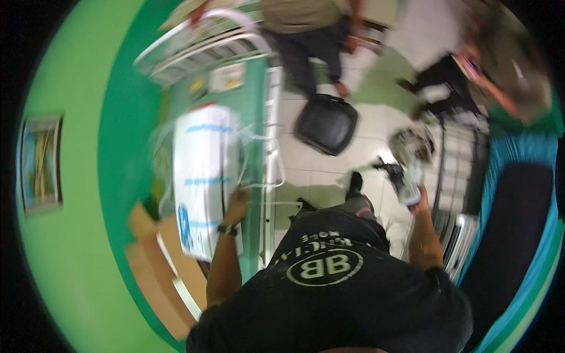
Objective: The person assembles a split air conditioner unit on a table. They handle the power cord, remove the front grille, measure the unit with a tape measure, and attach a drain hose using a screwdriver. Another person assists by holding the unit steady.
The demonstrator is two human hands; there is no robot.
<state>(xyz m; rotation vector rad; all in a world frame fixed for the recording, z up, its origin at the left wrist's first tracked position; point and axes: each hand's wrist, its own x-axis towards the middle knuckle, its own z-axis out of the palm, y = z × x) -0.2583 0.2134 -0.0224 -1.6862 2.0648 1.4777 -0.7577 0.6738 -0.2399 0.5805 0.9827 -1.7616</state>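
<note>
I am looking down on a long, white, boxy package with pale-blue bands (203, 162), which is lying on the green bed with white metal rails (254, 94), to the left of my left hand (237, 206) and reaching ahead of it. Its long axis is running away from me, roughly along the bed, and the left hand is by far the nearer one, sitting at the package's right-hand edge beside the loose white straps (279, 165). Motion blur is smearing those fingers, so I cannot tell how far that grip is spread or whether it is pinching anything. Well apart, over the pale tiled floor (368, 154), my right hand (420, 203) is holding a whitish, cup-like thing (407, 193), its grip closed around it.
</note>
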